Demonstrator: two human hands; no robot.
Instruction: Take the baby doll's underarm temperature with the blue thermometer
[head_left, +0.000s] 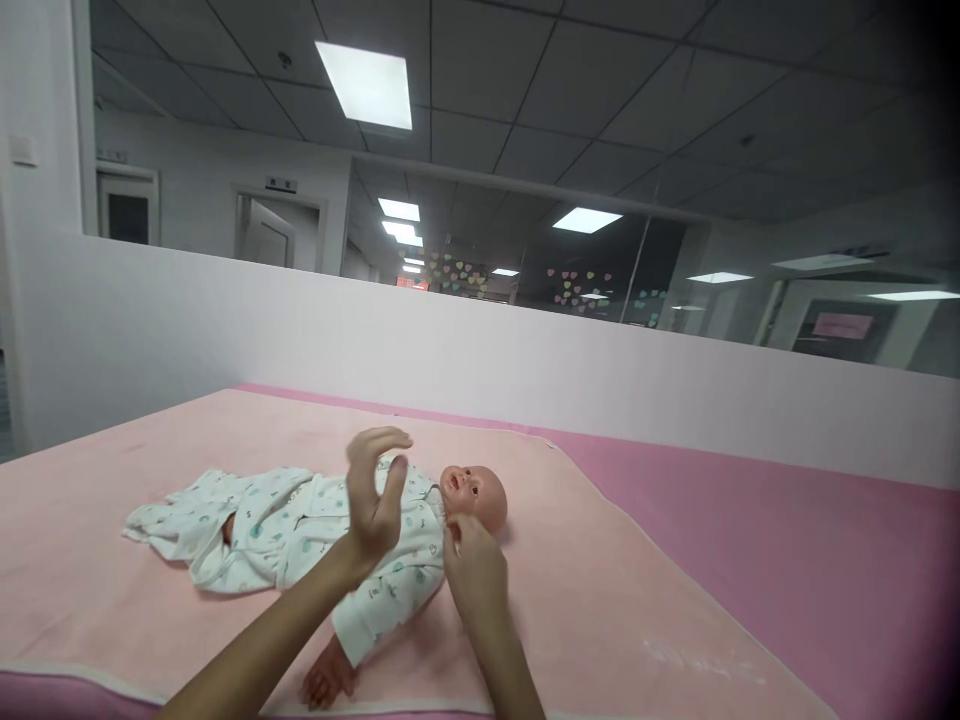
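Note:
A baby doll lies on its back, its head to the right. It wears a white top with a small printed pattern and matching trousers. Above the doll's chest, my left hand is raised with thumb and fingers apart, holding nothing. My right hand is beside the doll's neck, its fingertips pinched at the collar of the top. One bare doll hand sticks out of the near sleeve; the far arm is mostly hidden behind my left hand.
Under the doll is a light pink cloth with a pale edge, spread over a darker pink mat. A low white wall with glass above it runs along the back.

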